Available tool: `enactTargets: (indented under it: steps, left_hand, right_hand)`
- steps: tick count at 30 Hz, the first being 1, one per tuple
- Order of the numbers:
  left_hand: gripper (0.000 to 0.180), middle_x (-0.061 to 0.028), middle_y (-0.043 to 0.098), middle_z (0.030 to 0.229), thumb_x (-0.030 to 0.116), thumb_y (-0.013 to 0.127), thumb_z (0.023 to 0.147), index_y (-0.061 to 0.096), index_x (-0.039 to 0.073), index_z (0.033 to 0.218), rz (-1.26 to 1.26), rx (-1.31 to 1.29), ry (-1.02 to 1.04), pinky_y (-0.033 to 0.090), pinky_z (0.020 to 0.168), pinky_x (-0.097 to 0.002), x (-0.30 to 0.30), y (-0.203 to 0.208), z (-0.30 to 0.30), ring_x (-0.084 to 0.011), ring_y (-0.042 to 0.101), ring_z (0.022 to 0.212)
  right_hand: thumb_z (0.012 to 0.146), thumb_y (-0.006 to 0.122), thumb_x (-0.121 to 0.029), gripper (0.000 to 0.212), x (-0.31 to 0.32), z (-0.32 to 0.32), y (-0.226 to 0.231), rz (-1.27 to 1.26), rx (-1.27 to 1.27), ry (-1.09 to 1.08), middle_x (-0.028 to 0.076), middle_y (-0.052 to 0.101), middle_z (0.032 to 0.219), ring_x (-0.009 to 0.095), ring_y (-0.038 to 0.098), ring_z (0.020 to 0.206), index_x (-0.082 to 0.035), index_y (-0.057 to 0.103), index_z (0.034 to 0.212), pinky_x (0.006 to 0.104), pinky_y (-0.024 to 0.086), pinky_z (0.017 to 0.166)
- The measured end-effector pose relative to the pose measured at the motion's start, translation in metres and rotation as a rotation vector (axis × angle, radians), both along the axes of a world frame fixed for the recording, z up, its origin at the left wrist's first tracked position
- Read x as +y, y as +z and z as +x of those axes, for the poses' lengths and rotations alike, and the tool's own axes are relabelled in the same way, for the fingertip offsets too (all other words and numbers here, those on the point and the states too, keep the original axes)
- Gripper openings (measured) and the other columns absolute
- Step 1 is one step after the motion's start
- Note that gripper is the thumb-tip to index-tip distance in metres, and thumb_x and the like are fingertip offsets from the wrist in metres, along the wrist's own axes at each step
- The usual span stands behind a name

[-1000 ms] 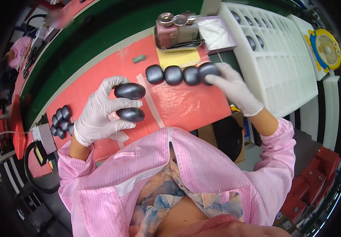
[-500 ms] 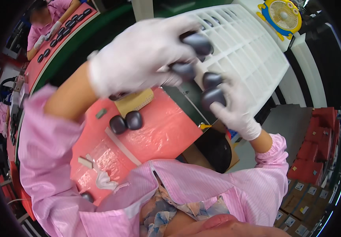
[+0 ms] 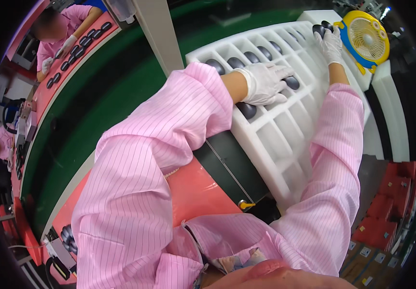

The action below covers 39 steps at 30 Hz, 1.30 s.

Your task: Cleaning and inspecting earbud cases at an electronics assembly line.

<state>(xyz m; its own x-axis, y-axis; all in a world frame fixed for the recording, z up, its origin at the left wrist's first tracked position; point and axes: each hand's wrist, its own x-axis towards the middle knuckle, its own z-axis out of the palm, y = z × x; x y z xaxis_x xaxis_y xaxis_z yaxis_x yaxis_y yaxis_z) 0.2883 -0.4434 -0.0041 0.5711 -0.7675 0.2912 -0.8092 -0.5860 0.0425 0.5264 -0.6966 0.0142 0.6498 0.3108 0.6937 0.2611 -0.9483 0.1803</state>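
My left hand (image 3: 266,84), in a white glove, lies palm down over a white foam tray (image 3: 255,156) with its fingers stretched out. By its fingertips a dark, glossy rounded piece (image 3: 291,83) sits in a compartment, and another dark piece (image 3: 246,110) rests in the one beside its wrist. Further off, at the tray's far right end, my gloved right hand (image 3: 331,46) is closed on two dark rounded pieces (image 3: 319,31). Several like pieces (image 3: 236,62) fill the row along the tray's far side.
Beside my right hand stands a yellow and blue fan (image 3: 363,37). A green belt (image 3: 116,96) curves past a grey post (image 3: 157,33) on the left. Beyond it a co-worker (image 3: 56,31) handles dark pieces at a red bench. Red boxes (image 3: 381,207) are stacked at the lower right.
Both hands have reached forward from above the red work surface to the tray. My left hand has let go of its two dark pieces; my right hand still grips two.
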Motion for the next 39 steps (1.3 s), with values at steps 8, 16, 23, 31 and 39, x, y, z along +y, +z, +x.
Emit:
enactTargets:
  steps: [8, 16, 23, 31, 39]
  left_hand:
    - [0.044, -0.0180, 0.032, 0.148, 0.041, 0.044, 0.094, 0.059, 0.004, 0.114, 0.030, -0.027, -0.002, 0.022, 0.114, -0.0370, -0.002, -0.011, -0.006, -0.0309, 0.029, 0.138]
    - [0.035, -0.0108, 0.045, 0.138, 0.033, 0.056, 0.087, 0.061, 0.010, 0.112, 0.178, -0.176, 0.155, 0.035, 0.104, -0.0415, 0.010, 0.026, -0.033, -0.0277, 0.041, 0.128]
    - [0.039, -0.0169, 0.063, 0.099, 0.016, 0.059, 0.086, 0.049, 0.003, 0.121, -0.518, -0.087, 0.814, 0.053, 0.070, -0.0334, 0.141, 0.174, -0.275, -0.0229, 0.066, 0.082]
    - [0.068, -0.0170, 0.050, 0.128, 0.032, 0.067, 0.077, 0.039, 0.009, 0.136, -0.094, 0.301, 1.141, 0.050, 0.087, -0.0408, 0.147, 0.019, -0.405, -0.0352, 0.057, 0.106]
    - [0.063, -0.0151, 0.049, 0.114, 0.021, 0.074, 0.072, 0.047, 0.014, 0.129, -0.299, 0.372, 1.120, 0.049, 0.085, -0.0395, 0.132, 0.002, -0.405, -0.0341, 0.056, 0.103]
  right_hand:
    - [0.082, 0.054, -0.037, 0.045, 0.004, 0.023, -0.026, 0.231, 0.249, 0.002, 0.019, 0.062, 0.114, 0.034, 0.060, 0.106, -0.007, 0.064, 0.114, 0.0410, 0.044, 0.094]
    - [0.091, 0.049, -0.011, 0.027, 0.085, -0.144, 0.009, 1.000, 0.109, 0.682, 0.012, 0.066, 0.105, 0.019, 0.063, 0.095, 0.000, 0.062, 0.110, 0.0297, 0.047, 0.086]
    - [0.091, 0.055, -0.010, 0.018, 0.176, -0.414, 0.051, 0.257, 1.291, 1.025, 0.008, 0.066, 0.083, 0.010, 0.060, 0.070, -0.001, 0.064, 0.104, 0.0250, 0.049, 0.064]
    - [0.088, 0.059, -0.039, 0.040, 0.232, -0.496, -0.024, -0.150, 0.787, 1.026, 0.018, 0.064, 0.073, 0.034, 0.064, 0.066, 0.000, 0.059, 0.098, 0.0437, 0.049, 0.059]
    - [0.083, 0.069, -0.011, 0.044, 0.213, -0.513, -0.012, 0.814, 1.703, 0.931, 0.009, 0.060, 0.100, 0.014, 0.057, 0.091, 0.003, 0.050, 0.120, 0.0283, 0.046, 0.082]
